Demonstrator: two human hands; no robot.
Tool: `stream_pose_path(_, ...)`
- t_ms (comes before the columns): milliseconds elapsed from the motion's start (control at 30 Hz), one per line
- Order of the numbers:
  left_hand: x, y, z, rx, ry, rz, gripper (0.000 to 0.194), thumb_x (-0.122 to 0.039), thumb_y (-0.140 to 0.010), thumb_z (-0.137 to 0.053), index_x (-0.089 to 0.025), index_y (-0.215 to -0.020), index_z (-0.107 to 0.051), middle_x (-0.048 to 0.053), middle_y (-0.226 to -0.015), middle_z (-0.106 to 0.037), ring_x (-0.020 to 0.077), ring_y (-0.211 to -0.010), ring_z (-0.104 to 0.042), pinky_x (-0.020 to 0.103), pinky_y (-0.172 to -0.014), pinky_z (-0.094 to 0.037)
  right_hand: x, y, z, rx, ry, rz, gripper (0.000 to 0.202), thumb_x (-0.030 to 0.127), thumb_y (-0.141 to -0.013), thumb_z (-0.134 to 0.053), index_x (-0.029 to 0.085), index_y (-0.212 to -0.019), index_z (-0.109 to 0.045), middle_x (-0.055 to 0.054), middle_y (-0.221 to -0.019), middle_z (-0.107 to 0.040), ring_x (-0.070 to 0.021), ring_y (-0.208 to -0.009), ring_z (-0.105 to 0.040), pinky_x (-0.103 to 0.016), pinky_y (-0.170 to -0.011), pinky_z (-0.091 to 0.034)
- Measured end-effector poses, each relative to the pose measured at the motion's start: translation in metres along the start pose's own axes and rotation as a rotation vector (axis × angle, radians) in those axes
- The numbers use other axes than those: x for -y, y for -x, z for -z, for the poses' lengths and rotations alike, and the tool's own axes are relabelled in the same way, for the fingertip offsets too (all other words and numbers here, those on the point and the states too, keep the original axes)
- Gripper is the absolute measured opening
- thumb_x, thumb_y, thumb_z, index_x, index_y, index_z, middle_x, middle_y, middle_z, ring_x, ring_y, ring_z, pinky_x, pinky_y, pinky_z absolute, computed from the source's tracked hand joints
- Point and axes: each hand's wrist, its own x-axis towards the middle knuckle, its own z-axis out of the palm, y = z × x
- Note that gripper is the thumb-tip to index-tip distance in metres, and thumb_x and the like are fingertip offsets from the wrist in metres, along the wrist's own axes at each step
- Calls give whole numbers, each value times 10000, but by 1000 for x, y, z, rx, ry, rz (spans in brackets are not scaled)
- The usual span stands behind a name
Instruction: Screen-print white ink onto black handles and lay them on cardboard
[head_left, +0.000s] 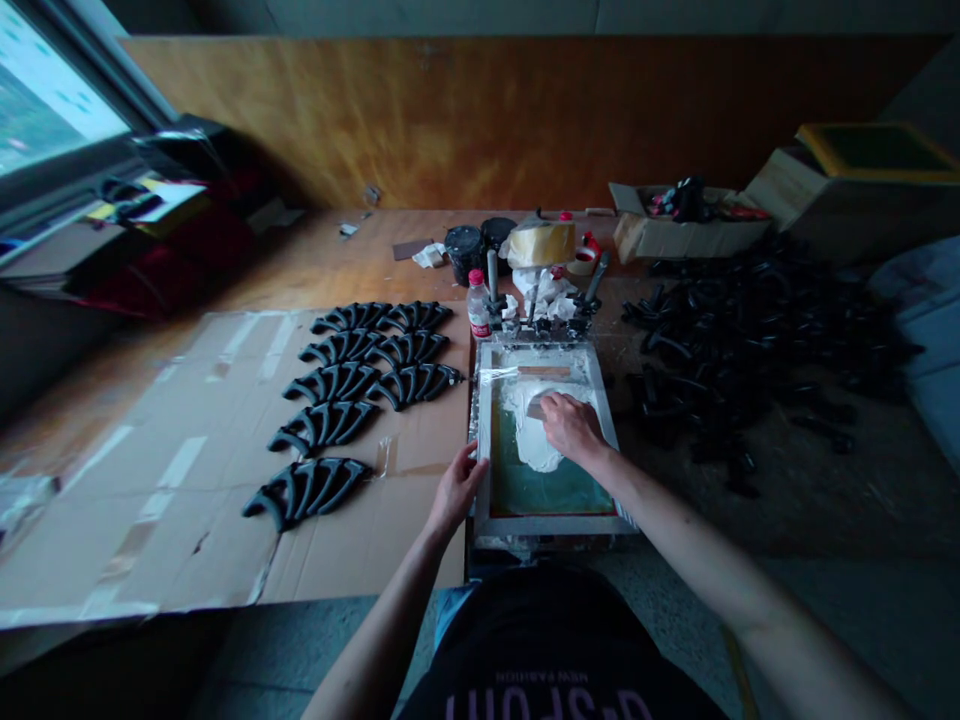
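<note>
A screen-printing frame (551, 525) lies flat in front of me, with thick white ink (541, 447) spread over its green mesh. My right hand (571, 424) is closed around a small scraper (537, 403), whose blade is in the ink; part of it is hidden by my fingers. At the frame's left edge, my left hand (459, 485) grips the rim with its fingertips. Clamps (534, 318) stand at the frame's far end. To the left, rows of black curved, ribbed parts (322, 425) rest on a flat cardboard sheet (187, 500).
A bottle with a red cap (478, 305), black tubs (465, 253) and a roll of tape (582, 262) stand behind the frame. A heap of black parts (720, 350) covers the right side. Farther back is an open cardboard box (690, 236).
</note>
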Motion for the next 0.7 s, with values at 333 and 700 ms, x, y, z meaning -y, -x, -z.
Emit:
stream_pose_path(333,0,1,-3,-54,4,20,563,-466,-785,-645,-159,-1257,-625,39,-803,-690,173,-739,-620,243,-623,-464,-34,37,-2,43,-179,434,257,40,-825,-487,192,-925,-668,-60,-928,-663,-198,-925,-561,-284,-754,-422)
stream_pose_path(700,-4,3,-6,-72,-18,20,582,-475,-788,-627,-149,-1270,-616,53,-841,-714,179,-739,-636,251,-633,-471,-33,30,8,1,-138,470,214,63,-820,-506,180,-910,-661,-61,-921,-654,-199,-908,-562,-284,-725,-414)
